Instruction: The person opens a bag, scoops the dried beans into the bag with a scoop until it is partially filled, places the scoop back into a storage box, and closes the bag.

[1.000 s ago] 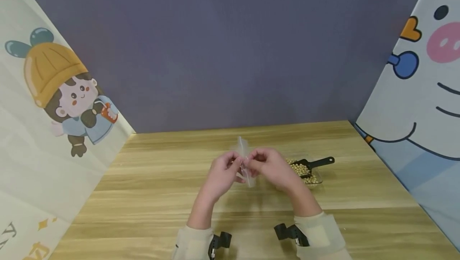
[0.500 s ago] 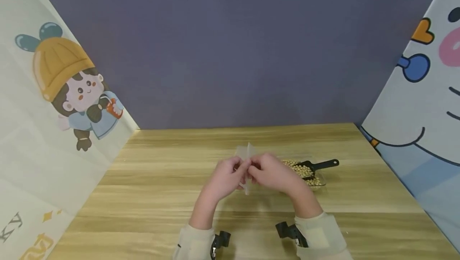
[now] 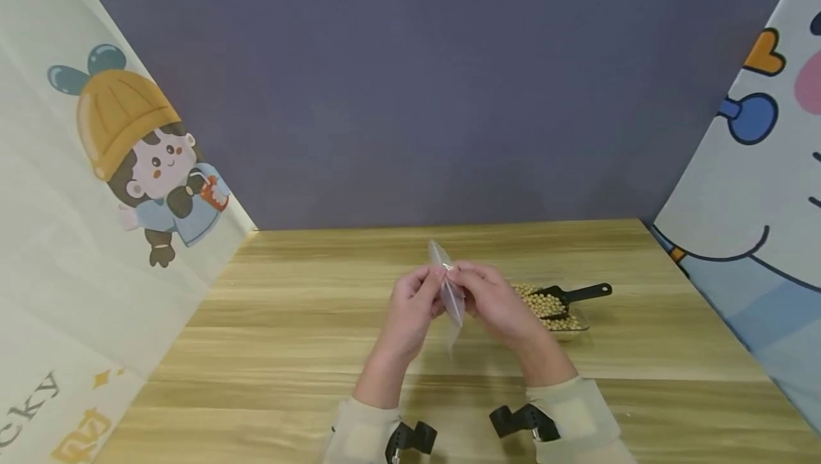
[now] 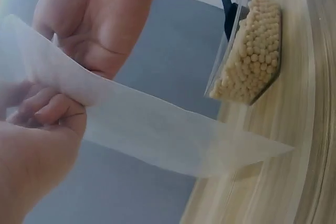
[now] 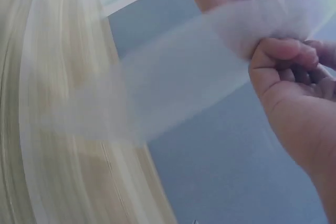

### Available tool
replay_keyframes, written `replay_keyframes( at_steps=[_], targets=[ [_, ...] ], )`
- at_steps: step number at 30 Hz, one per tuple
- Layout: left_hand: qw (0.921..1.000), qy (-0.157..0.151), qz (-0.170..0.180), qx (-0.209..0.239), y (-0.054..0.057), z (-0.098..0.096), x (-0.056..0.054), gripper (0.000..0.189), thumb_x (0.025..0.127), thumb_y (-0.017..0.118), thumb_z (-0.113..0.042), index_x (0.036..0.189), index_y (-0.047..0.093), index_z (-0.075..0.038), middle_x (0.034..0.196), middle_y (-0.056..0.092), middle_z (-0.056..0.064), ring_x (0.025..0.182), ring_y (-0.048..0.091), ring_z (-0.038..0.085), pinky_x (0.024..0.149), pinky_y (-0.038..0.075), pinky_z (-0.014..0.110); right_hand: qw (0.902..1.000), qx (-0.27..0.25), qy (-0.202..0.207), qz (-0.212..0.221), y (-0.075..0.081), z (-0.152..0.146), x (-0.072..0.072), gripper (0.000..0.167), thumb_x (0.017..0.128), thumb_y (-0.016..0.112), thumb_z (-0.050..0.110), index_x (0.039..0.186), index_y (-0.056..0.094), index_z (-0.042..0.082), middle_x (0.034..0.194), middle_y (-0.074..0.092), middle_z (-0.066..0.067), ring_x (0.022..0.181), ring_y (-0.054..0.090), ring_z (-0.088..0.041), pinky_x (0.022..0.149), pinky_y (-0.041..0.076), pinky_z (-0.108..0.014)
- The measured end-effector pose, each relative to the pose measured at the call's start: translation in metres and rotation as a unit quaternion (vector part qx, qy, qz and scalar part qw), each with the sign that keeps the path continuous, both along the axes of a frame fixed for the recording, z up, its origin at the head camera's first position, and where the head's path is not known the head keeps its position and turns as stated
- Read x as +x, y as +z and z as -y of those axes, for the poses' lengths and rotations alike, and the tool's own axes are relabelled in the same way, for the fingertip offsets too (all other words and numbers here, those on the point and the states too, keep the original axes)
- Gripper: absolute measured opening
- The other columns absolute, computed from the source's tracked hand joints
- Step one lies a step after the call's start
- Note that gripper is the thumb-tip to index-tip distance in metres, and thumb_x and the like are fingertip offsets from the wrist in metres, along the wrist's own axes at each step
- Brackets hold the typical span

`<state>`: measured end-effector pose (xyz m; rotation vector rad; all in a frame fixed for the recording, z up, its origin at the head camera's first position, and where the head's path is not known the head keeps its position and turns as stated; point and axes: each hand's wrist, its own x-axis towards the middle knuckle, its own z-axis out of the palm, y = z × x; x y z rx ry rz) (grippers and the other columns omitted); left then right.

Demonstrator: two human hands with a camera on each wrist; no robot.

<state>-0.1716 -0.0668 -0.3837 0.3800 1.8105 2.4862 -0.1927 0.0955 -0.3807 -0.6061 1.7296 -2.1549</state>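
Observation:
A clear plastic bag (image 3: 454, 300) hangs between both hands above the table, its mouth edges slightly parted in the head view. My left hand (image 3: 408, 311) pinches one side of the mouth between thumb and curled fingers. On the opposite side, my right hand (image 3: 497, 305) pinches the other edge, thumbs close together at the top. In the left wrist view the bag (image 4: 152, 124) stretches flat and limp down toward the table, with nothing visible in it. The right wrist view shows the same bag (image 5: 168, 77) blurred, beside the curled fingers of my right hand (image 5: 299, 98).
Right of the hands, a clear box (image 4: 215, 74) full of round, pale yellow beans (image 4: 252, 51) stands on the wooden table (image 3: 288, 336). A black scoop (image 3: 586, 293) lies in it, loaded with beans, handle pointing right. A dark panel (image 3: 410, 93) rises behind the table.
The bag has turned and its mouth now gapes a little between the hands. Both thumbs have shifted up along its edge. The head view has swung slightly left.

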Motion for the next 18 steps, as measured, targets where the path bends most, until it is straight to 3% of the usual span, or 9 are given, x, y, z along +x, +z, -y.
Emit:
replay_keyframes(
  at_steps=[2, 5, 9, 12, 15, 17, 18],
  targets=[
    [0.9994, 0.002, 0.005, 0.034, 0.0, -0.002, 0.0, 0.03, 0.112, 0.044, -0.015, 0.089, 0.061, -0.008, 0.074, 0.057, -0.009, 0.065, 0.049, 0.003, 0.061, 0.043, 0.016, 0.9987, -0.031, -0.025, 0.033, 0.0, 0.001, 0.0, 0.029, 0.112, 0.036, 0.014, 0.103, 0.062, 0.005, 0.095, 0.065, 0.001, 0.086, 0.063, -0.01, 0.078, 0.058, -0.021],
    [0.9989, 0.01, 0.014, 0.043, 0.0, -0.003, -0.002, 0.03, 0.112, 0.044, -0.018, 0.086, 0.057, -0.011, 0.072, 0.049, -0.008, 0.063, 0.045, 0.005, 0.06, 0.041, 0.017, 0.9926, -0.049, -0.082, 0.074, 0.001, 0.002, 0.0, 0.026, 0.111, 0.036, 0.013, 0.097, 0.057, 0.005, 0.092, 0.059, 0.001, 0.082, 0.059, -0.009, 0.076, 0.057, -0.019],
    [0.9986, 0.031, 0.028, -0.034, 0.002, -0.001, -0.003, 0.029, 0.111, 0.051, -0.018, 0.087, 0.059, -0.005, 0.073, 0.053, -0.004, 0.065, 0.052, 0.008, 0.063, 0.049, 0.02, 0.991, 0.004, -0.118, 0.062, 0.002, 0.005, 0.0, 0.027, 0.108, 0.042, 0.013, 0.084, 0.053, 0.006, 0.084, 0.055, 0.0, 0.078, 0.056, -0.012, 0.074, 0.055, -0.023],
    [0.9931, 0.026, 0.033, -0.109, 0.008, 0.006, 0.0, 0.024, 0.108, 0.059, -0.017, 0.093, 0.065, 0.001, 0.077, 0.062, -0.001, 0.072, 0.061, 0.01, 0.069, 0.057, 0.024, 0.9885, 0.082, -0.125, 0.025, 0.007, 0.003, 0.003, 0.028, 0.108, 0.047, 0.015, 0.084, 0.057, 0.005, 0.082, 0.056, -0.002, 0.08, 0.058, -0.015, 0.078, 0.056, -0.028],
    [0.981, 0.035, 0.027, -0.189, 0.016, 0.013, 0.003, 0.02, 0.104, 0.066, -0.016, 0.095, 0.07, 0.002, 0.079, 0.066, 0.001, 0.074, 0.065, 0.013, 0.07, 0.06, 0.026, 0.9758, 0.172, -0.134, -0.011, 0.016, -0.003, 0.007, 0.028, 0.11, 0.051, 0.02, 0.091, 0.063, 0.004, 0.088, 0.063, -0.005, 0.088, 0.068, -0.017, 0.086, 0.061, -0.032],
    [0.9646, 0.072, 0.008, -0.254, 0.022, 0.016, 0.003, 0.019, 0.1, 0.067, -0.015, 0.085, 0.069, -0.002, 0.073, 0.065, -0.001, 0.068, 0.062, 0.012, 0.063, 0.057, 0.024, 0.9584, 0.243, -0.146, -0.031, 0.023, -0.008, 0.008, 0.027, 0.108, 0.053, 0.024, 0.093, 0.066, 0.005, 0.091, 0.069, -0.006, 0.087, 0.071, -0.018, 0.077, 0.061, -0.031],
    [0.9525, 0.102, 0.001, -0.287, 0.024, 0.018, 0.004, 0.02, 0.097, 0.066, -0.014, 0.079, 0.067, -0.006, 0.069, 0.062, -0.002, 0.064, 0.059, 0.011, 0.059, 0.053, 0.023, 0.9493, 0.273, -0.15, -0.04, 0.027, -0.01, 0.009, 0.027, 0.107, 0.054, 0.025, 0.091, 0.065, 0.006, 0.091, 0.071, -0.007, 0.084, 0.071, -0.019, 0.068, 0.06, -0.031]
  ],
)
